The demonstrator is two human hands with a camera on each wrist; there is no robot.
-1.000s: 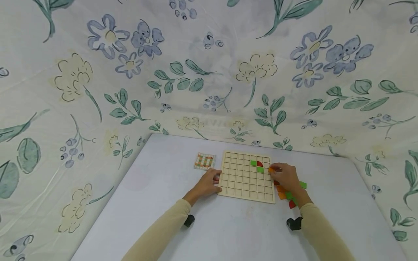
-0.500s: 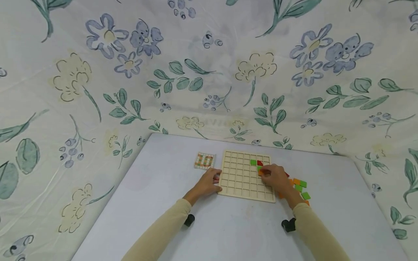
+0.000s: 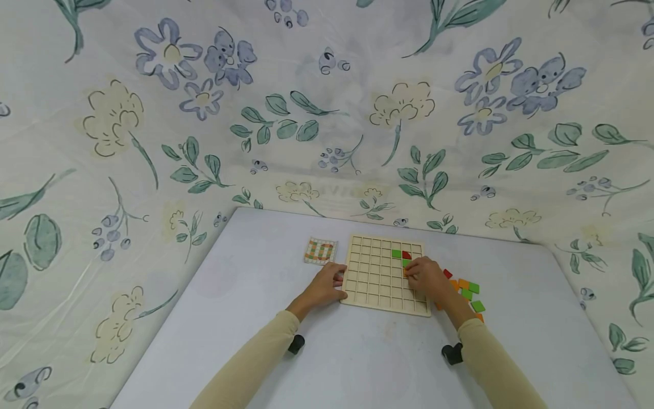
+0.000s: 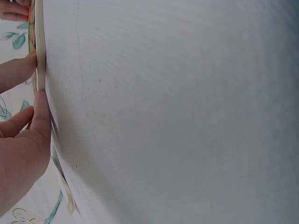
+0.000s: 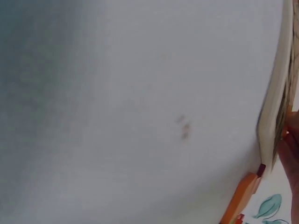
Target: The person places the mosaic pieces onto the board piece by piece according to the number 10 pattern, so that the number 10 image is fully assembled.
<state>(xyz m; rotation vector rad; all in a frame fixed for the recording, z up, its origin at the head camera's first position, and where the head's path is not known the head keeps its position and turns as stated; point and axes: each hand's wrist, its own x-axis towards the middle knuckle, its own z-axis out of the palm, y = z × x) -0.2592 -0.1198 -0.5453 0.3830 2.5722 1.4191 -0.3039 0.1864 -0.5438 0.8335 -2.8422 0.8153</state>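
Left hand: I see thumb and finger apart, holding the left edge of the wooden grid board.
Right hand: fingertips together, clamped on an orange tile; my right wrist view also shows the orange between them.
Orange tile: at the board's right part, just below a green tile, partly hidden from me by the fingers.
Grid board: flat on the white desk, between the two hands.
Tiles in the grid: one green tile sits left of a red tile (its red shape has a curved edge), and the lower green tile lies directly beneath the red one.
Loose tiles: red, orange and green, scattered right of the board, some hidden under the right forearm.
Pattern card: checked, on the desk just beyond the left hand.
Floral cloth: behind the desk and along its sides.
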